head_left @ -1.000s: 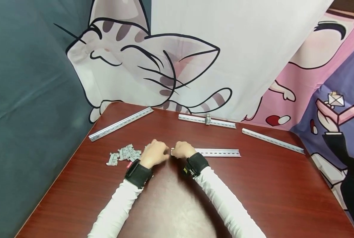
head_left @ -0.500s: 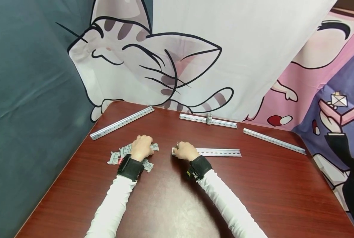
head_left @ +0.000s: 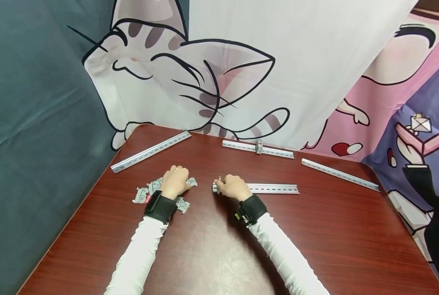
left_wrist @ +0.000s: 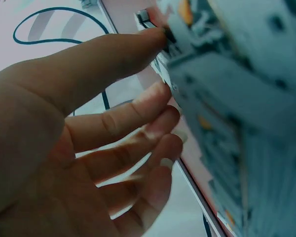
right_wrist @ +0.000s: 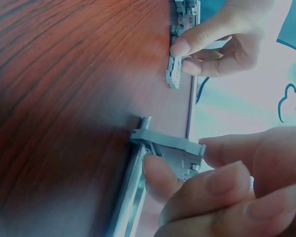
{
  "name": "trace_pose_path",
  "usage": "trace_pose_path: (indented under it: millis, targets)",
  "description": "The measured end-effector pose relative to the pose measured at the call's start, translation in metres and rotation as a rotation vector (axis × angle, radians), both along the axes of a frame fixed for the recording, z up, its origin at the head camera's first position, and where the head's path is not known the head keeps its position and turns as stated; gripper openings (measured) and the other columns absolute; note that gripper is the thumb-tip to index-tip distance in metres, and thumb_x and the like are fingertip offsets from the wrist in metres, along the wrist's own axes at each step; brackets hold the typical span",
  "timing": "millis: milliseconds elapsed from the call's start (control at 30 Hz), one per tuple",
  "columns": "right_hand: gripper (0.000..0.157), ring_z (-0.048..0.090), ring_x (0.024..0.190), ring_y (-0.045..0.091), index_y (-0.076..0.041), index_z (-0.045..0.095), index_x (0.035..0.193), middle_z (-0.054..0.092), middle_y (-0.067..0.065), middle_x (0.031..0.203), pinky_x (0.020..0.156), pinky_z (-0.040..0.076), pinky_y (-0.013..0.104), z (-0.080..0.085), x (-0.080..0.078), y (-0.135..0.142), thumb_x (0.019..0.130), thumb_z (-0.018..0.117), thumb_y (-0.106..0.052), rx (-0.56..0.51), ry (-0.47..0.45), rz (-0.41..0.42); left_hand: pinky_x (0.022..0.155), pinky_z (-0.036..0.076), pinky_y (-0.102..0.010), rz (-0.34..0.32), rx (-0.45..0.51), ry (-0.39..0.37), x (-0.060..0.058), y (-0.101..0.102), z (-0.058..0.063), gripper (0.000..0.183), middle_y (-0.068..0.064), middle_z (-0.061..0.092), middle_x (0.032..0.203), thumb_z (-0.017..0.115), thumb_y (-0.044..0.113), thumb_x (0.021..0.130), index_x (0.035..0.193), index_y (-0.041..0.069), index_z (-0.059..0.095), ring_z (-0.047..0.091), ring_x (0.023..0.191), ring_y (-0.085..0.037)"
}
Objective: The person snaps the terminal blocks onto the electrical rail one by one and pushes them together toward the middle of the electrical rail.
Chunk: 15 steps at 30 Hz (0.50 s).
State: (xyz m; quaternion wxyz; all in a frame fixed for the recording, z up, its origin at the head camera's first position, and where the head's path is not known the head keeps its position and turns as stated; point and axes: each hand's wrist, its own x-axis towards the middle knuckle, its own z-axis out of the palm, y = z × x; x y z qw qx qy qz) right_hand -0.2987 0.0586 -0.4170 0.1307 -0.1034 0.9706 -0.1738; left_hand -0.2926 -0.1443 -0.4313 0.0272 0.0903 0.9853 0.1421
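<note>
Several flat grey terminal blocks (head_left: 183, 205) lie in a pile on the left of the table. Over this pile is my left hand (head_left: 174, 182), its thumb and fingertip pinching the edge of one terminal block (right_wrist: 173, 74), as the right wrist view shows. My right hand (head_left: 235, 187) is at the left end of the nearest slotted metal DIN rail (head_left: 272, 189). Its fingers hold another grey terminal block (right_wrist: 170, 142), which stands upright on the end of that rail. The palm side of both hands is hidden in the head view.
Along the back lie three more DIN rails: one slanted at the left (head_left: 151, 152), one in the middle (head_left: 239, 145) bearing a small grey terminal block (head_left: 258, 146), and one at the right (head_left: 340, 175). Printed cloth hangs behind the table (head_left: 315, 237).
My left hand has moved left from beside the rail's end to the pile of terminal blocks. My right hand has stayed by the rail, shifting slightly right.
</note>
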Motion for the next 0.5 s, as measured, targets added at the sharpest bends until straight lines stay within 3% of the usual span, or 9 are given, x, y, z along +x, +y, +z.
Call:
trace_pose_path:
  millis: [100, 233, 333, 500]
  targets:
    - [0.049, 0.062, 0.072, 0.024, -0.014, 0.054, 0.056, 0.062, 0.006, 0.068, 0.062, 0.046, 0.037, 0.003, 0.002, 0.002, 0.097, 0.050, -0.041, 0.000, 0.020, -0.033, 0.078, 0.049, -0.048, -0.028, -0.009, 0.022, 0.001, 0.000, 0.000, 0.021, -0.016, 0.064, 0.088, 0.076, 0.023, 0.081, 0.081, 0.003, 0.068, 0.056, 0.091, -0.036]
    - [0.053, 0.046, 0.054, 0.017, -0.015, 0.042, 0.051, 0.041, -0.001, 0.055, 0.048, 0.033, 0.031, 0.010, 0.003, 0.004, 0.097, 0.052, -0.041, -0.058, 0.047, -0.059, 0.072, 0.047, -0.044, -0.064, 0.021, 0.044, 0.002, 0.001, 0.003, 0.020, -0.010, 0.061, 0.080, 0.075, 0.023, 0.081, 0.074, 0.006, 0.066, 0.055, 0.084, -0.031]
    - [0.050, 0.036, 0.048, 0.013, -0.014, 0.045, 0.053, 0.032, -0.005, 0.051, 0.045, 0.026, 0.026, 0.013, 0.002, 0.006, 0.096, 0.054, -0.037, -0.138, 0.089, -0.031, 0.067, 0.046, -0.040, -0.108, 0.064, 0.073, 0.002, 0.005, 0.007, 0.020, -0.007, 0.060, 0.078, 0.075, 0.024, 0.080, 0.072, 0.007, 0.067, 0.054, 0.080, -0.027]
    - [0.028, 0.052, 0.060, 0.012, -0.009, 0.067, 0.076, 0.057, -0.003, 0.064, 0.055, 0.040, 0.025, 0.017, -0.002, 0.007, 0.094, 0.061, -0.030, -0.239, 0.157, 0.038, 0.073, 0.049, -0.039, -0.208, 0.140, 0.100, 0.000, 0.012, 0.016, 0.021, -0.007, 0.064, 0.088, 0.074, 0.026, 0.081, 0.088, 0.006, 0.072, 0.057, 0.083, -0.024]
